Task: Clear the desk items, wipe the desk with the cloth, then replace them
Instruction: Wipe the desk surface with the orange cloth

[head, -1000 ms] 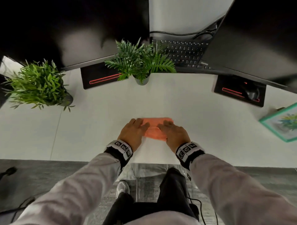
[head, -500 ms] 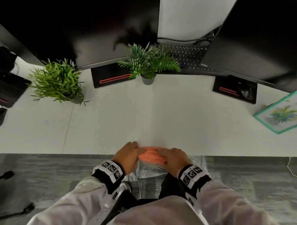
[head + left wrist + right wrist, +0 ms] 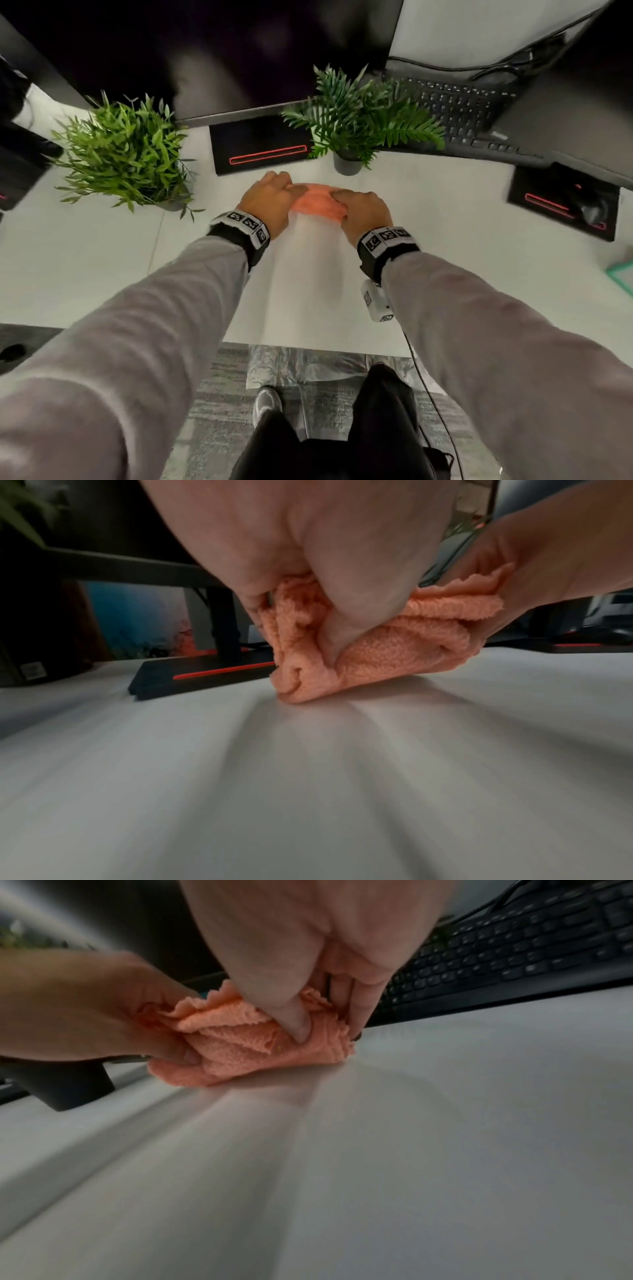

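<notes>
An orange cloth (image 3: 317,205) lies bunched on the white desk (image 3: 445,274), far from the front edge and just before the monitor base (image 3: 260,150). My left hand (image 3: 269,202) grips its left end and my right hand (image 3: 363,210) grips its right end. In the left wrist view the fingers (image 3: 342,593) curl into the cloth (image 3: 377,653). The right wrist view shows the thumb (image 3: 294,1015) dug into the folds of the cloth (image 3: 246,1047), which touches the desk. Both hands hide much of the cloth from above.
Two potted green plants stand near: one at the left (image 3: 123,154), one right behind the cloth (image 3: 356,116). A black keyboard (image 3: 462,106) lies at the back right. Two dark monitors overhang the desk. A second monitor base (image 3: 561,205) and a teal-framed picture (image 3: 621,270) are at the right.
Both hands pulled the cloth back to the desk's front edge, then pushed it forward across the desk to just before the monitor base and the middle plant.
</notes>
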